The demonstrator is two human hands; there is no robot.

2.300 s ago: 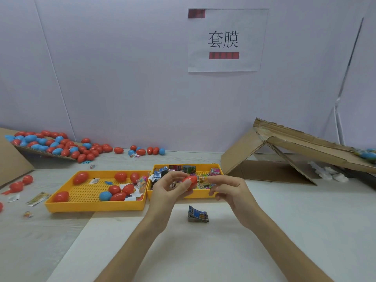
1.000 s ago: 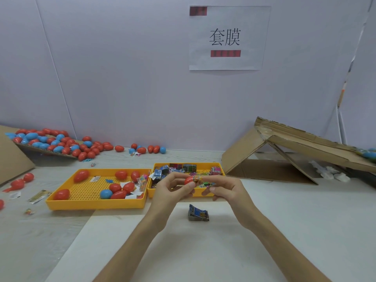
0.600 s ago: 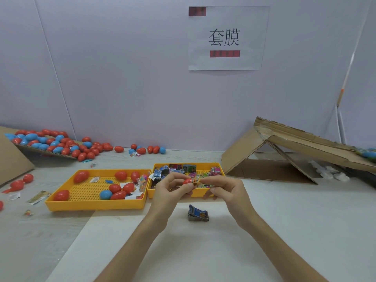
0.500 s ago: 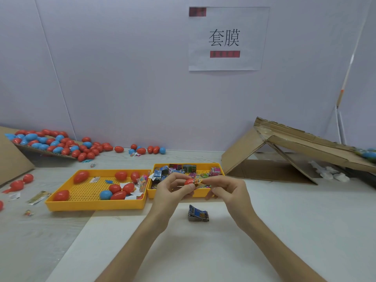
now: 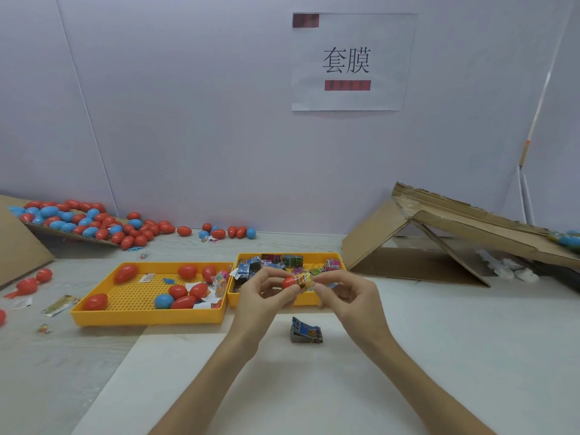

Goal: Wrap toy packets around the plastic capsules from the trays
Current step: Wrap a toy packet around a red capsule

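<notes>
Packet half-drawn over a red capsule, held up between both hands.

Two seconds ago most of the red shell showed. Now the packet (image 5: 306, 280) covers the right part of the capsule (image 5: 289, 282) and only its left end is bare, so this wrap looks roughly half done. The left hand (image 5: 263, 296) pinches the bare red end between thumb and fingertips. The right hand (image 5: 348, 296), fingers curled, pinches the packet at the capsule's right end. Both hold the capsule above the near rim of the right tray (image 5: 270, 304), right of the left tray (image 5: 147, 318). A spare packet (image 5: 306, 331) lies on the worktop (image 5: 439, 356), just nearer than the hands.
</notes>
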